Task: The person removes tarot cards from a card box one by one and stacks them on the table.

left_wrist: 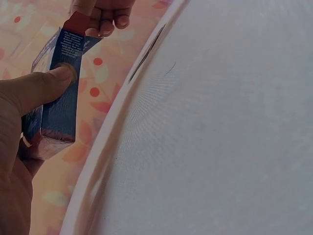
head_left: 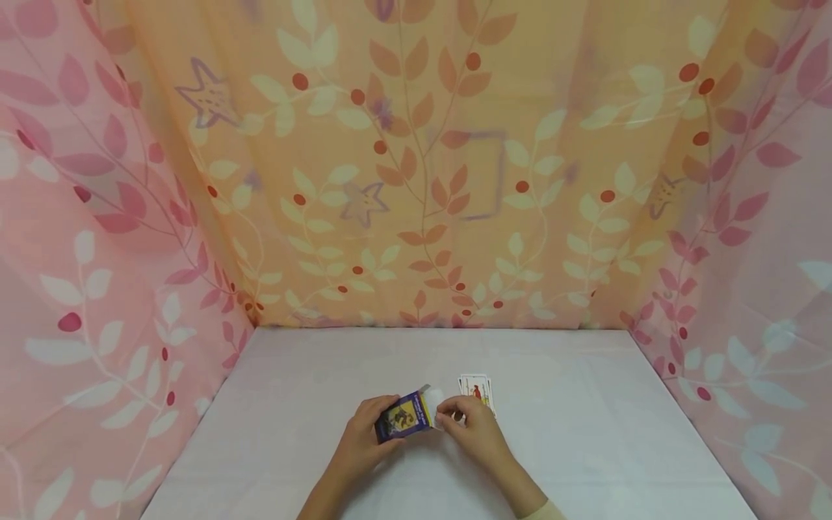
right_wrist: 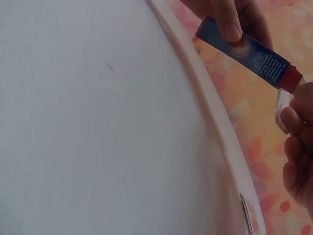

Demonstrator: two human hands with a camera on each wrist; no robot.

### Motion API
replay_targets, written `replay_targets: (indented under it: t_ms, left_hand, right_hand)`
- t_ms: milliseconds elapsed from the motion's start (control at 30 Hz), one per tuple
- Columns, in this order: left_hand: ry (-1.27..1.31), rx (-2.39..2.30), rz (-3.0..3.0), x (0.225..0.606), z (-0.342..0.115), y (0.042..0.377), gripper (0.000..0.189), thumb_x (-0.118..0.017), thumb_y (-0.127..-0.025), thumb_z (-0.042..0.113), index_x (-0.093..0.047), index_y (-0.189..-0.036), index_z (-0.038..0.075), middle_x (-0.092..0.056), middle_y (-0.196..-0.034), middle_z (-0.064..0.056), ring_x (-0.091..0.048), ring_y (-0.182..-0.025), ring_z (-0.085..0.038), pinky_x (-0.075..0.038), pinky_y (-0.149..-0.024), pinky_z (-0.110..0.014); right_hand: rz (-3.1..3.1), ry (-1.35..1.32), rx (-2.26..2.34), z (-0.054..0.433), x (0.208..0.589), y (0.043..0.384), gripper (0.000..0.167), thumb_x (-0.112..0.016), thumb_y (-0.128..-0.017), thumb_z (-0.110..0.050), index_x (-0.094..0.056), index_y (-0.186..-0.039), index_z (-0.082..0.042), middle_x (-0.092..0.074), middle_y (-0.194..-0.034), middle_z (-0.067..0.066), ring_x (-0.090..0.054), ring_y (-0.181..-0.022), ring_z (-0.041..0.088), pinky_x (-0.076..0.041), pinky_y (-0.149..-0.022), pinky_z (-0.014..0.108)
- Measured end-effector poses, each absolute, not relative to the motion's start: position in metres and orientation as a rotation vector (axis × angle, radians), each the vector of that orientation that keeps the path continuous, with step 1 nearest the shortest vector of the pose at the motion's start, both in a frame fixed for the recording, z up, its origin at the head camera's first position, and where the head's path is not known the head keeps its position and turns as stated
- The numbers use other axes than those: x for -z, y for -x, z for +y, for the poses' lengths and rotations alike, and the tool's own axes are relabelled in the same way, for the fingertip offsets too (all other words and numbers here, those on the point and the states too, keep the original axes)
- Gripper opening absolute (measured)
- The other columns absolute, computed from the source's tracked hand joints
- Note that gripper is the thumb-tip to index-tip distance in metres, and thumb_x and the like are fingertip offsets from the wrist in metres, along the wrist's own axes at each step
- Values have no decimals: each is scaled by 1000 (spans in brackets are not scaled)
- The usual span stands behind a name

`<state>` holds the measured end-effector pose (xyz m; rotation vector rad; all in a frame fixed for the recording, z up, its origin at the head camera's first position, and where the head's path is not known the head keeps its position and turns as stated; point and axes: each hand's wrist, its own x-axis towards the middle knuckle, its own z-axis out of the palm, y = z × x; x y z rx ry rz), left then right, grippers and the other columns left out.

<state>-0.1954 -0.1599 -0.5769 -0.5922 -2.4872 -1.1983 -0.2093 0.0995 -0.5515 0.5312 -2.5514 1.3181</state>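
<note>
A small dark blue card box (head_left: 403,419) with a yellow picture on its front is in my left hand (head_left: 360,437), tilted above the table. In the left wrist view the thumb lies along the narrow side of the box (left_wrist: 61,110). Its end toward the right is open, with a white flap (head_left: 432,399) standing out. My right hand (head_left: 479,435) pinches that flap between thumb and forefinger, the other fingers loosely curled. The right wrist view shows the red side tab (right_wrist: 292,78) close to the right fingertips. The box's inside is hidden.
A small stack of picture cards (head_left: 477,384) lies face up on the white table (head_left: 572,419), just beyond my right hand and partly covered by it. Leaf-patterned curtains (head_left: 416,238) hang behind the table and along both sides.
</note>
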Motion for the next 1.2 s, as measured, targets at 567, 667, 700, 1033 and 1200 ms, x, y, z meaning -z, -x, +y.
replay_targets:
  t_ms: [567,667,700,1033,1200]
  left_hand:
    - [640,1234,-2468,574,-156,194,81,-95,-71,20,-58,-142,27,-60,-137,17,-56,-127,-11,-49,-107,-40]
    - [650,1248,-2472,574,-156,194,80,-95,-71,19,-58,-142,27,-60,-138,17,-55,-127,-12,-49,-108,-39]
    - [654,1252,-2473,574,-156,194,80,-95,-71,19,-58,-142,27,-60,-137,16,-55,-127,-12,-49,-108,-39]
    - [663,1236,-2489,575,-155,194,80,-95,-71,22,-58,-142,29,-59,-138,18,-54,-128,-11,-48,-109,-38]
    - [663,1232,-2493,576,-155,194,79,-95,-70,22,-59,-140,28,-59,-137,17,-55,-127,-11,-48,-108,-38]
  right_hand:
    - [-2591,-516,-1333,94,554,208,11,-83,-86,-23,-75,-93,-21,-66,-82,-16,-56,-76,2,-50,-69,22]
    - [-2584,-506,-1339,94,555,208,11,-84,-85,-21,-75,-91,-20,-66,-80,-15,-56,-74,2,-49,-68,22]
    - [-2585,-503,-1341,94,556,208,11,-84,-84,-20,-74,-91,-21,-66,-80,-15,-56,-74,2,-49,-67,22]
    - [-2625,-487,-1357,96,555,210,11,-83,-84,-20,-74,-91,-20,-69,-80,-14,-56,-72,2,-49,-65,21]
    - [-2630,-491,-1375,97,553,210,10,-83,-85,-20,-75,-91,-19,-70,-80,-14,-56,-71,2,-49,-63,21]
